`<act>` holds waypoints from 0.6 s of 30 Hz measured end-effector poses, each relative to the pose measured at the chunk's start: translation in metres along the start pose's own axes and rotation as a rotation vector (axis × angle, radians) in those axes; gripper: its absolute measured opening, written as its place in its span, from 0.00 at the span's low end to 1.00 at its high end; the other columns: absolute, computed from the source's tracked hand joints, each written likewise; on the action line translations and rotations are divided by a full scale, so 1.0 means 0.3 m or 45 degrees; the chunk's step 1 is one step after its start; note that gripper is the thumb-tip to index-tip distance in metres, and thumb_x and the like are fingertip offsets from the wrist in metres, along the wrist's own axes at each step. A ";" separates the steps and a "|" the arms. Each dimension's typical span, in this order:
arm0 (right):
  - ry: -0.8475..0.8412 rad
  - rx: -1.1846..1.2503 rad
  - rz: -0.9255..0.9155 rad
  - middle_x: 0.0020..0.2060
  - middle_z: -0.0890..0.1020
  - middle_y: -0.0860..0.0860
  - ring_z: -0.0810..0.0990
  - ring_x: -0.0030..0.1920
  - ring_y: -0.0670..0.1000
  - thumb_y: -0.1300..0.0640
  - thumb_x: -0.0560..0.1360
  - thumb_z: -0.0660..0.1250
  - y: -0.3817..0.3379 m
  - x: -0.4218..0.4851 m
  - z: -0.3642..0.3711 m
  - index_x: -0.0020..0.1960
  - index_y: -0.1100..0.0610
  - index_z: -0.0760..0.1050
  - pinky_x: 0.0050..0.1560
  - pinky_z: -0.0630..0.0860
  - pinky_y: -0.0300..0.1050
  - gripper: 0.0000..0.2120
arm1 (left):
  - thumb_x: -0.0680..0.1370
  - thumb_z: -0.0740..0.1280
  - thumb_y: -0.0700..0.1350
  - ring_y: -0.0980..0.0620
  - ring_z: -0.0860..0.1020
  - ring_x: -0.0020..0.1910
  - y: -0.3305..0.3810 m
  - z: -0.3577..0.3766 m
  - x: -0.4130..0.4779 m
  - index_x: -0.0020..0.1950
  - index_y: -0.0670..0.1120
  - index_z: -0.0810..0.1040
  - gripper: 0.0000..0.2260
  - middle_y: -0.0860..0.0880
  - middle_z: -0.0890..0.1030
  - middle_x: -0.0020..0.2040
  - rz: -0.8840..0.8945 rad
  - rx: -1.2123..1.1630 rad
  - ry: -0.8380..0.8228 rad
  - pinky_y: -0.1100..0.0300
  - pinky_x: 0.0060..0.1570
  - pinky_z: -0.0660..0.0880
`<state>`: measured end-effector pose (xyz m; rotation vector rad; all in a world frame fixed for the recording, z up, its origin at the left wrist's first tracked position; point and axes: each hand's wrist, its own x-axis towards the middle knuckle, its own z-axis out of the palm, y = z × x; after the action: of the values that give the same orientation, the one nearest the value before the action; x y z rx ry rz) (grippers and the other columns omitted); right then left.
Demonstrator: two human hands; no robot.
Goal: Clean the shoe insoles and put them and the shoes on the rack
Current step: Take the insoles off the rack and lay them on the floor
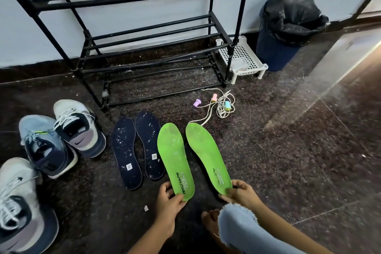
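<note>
Head view: each hand [169,198] [239,192] grips a green insole [175,159] [208,154].

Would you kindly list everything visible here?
black metal shoe rack: one, by wall.
lace-up sports shoes: three, grey, blue, navy, floor left.
dark navy flat insoles: two, white-speckled, floor before rack.
bright green foam insoles: two, centre, heels held.
white perforated plastic stand: one, right of rack.
dark blue bin: one, black-bagged, far right.
pale cord with pastel plugs: one, floor beyond green insoles.
bare foot: one, bottom centre.
left hand: grips left green insole.
right hand: grips right green insole.
</note>
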<state>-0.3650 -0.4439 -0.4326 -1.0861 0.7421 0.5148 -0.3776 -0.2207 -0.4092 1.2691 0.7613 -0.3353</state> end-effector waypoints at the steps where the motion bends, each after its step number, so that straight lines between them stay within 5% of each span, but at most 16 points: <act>1: 0.074 0.010 0.037 0.42 0.78 0.64 0.79 0.40 0.60 0.82 0.71 0.56 -0.017 0.001 0.018 0.45 0.66 0.68 0.28 0.80 0.44 0.13 | 0.76 0.63 0.27 0.41 0.80 0.55 0.001 0.003 0.010 0.62 0.43 0.69 0.19 0.40 0.80 0.55 0.000 -0.002 0.000 0.55 0.46 0.79; 14: 0.236 0.003 -0.013 0.44 0.79 0.60 0.80 0.41 0.55 0.80 0.72 0.58 -0.126 0.155 0.154 0.44 0.64 0.69 0.30 0.81 0.43 0.13 | 0.77 0.64 0.28 0.45 0.80 0.55 0.043 0.063 0.162 0.62 0.44 0.69 0.18 0.43 0.80 0.55 -0.001 0.076 0.012 0.53 0.51 0.78; 18: 0.328 -0.123 -0.053 0.46 0.79 0.60 0.81 0.43 0.55 0.78 0.71 0.63 -0.122 0.214 0.168 0.45 0.62 0.70 0.31 0.81 0.43 0.12 | 0.77 0.66 0.32 0.49 0.80 0.51 0.058 0.083 0.205 0.61 0.47 0.69 0.17 0.48 0.80 0.54 0.076 0.334 0.077 0.56 0.47 0.79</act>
<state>-0.2830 -0.4104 -0.4455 -1.2705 0.9251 0.3821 -0.3144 -0.2283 -0.4355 1.5515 0.7463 -0.3577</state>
